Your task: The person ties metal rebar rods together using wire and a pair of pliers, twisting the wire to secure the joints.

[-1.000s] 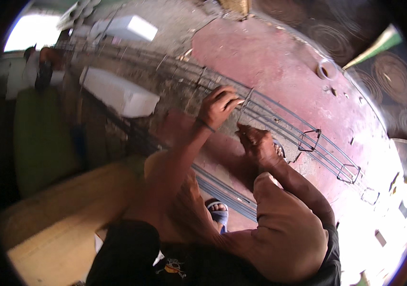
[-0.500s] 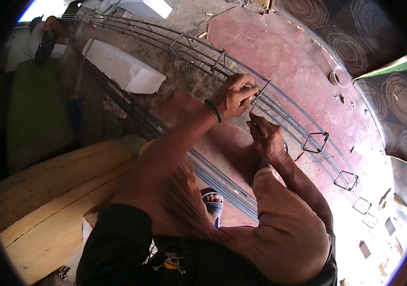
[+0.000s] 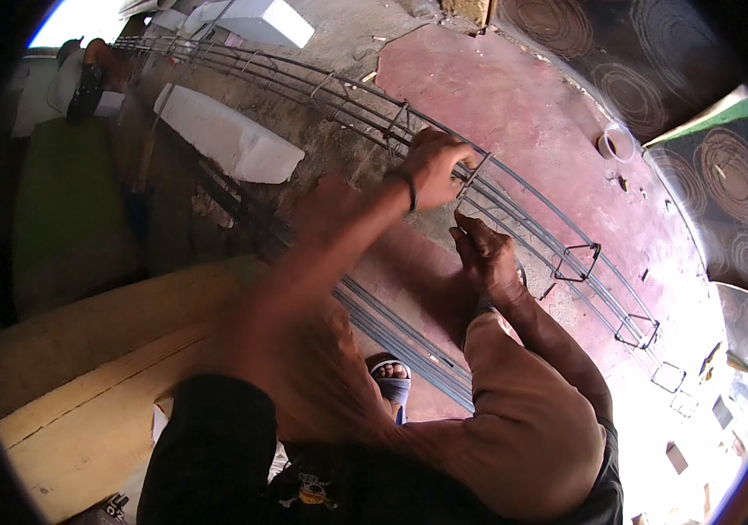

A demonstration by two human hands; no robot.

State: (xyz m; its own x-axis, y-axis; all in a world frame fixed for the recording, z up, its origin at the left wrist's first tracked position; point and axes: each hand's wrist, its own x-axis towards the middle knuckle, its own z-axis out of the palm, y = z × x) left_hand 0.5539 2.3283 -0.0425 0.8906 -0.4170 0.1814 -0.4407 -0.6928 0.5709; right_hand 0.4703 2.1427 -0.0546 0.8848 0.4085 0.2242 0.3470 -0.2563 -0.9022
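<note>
A long rebar cage [image 3: 538, 229] of thin steel rods and square stirrups runs from the far left to the near right. My left hand [image 3: 438, 168] is closed over its rods, with its fingers curled beside a stirrup [image 3: 477, 170]. Just below that stirrup, my right hand [image 3: 488, 255] is closed in a pinch. A thin dark piece seems to rise from its fingertips toward the cage; its kind is too small to tell. The right forearm passes above my bent knee [image 3: 536, 372].
Loose steel rods [image 3: 404, 337] lie beside my sandalled foot [image 3: 389, 376]. White blocks [image 3: 229, 136] stand left of the cage, and yellowish boards [image 3: 85, 394] lie at the lower left. A clear plastic cup [image 3: 616, 143] rests on the reddish floor. Another person [image 3: 85, 83] is at the far left.
My left hand has turned and closed lower over the rods beside the stirrup, its raised fingers now down. My right hand stays nearly in place, still pinched.
</note>
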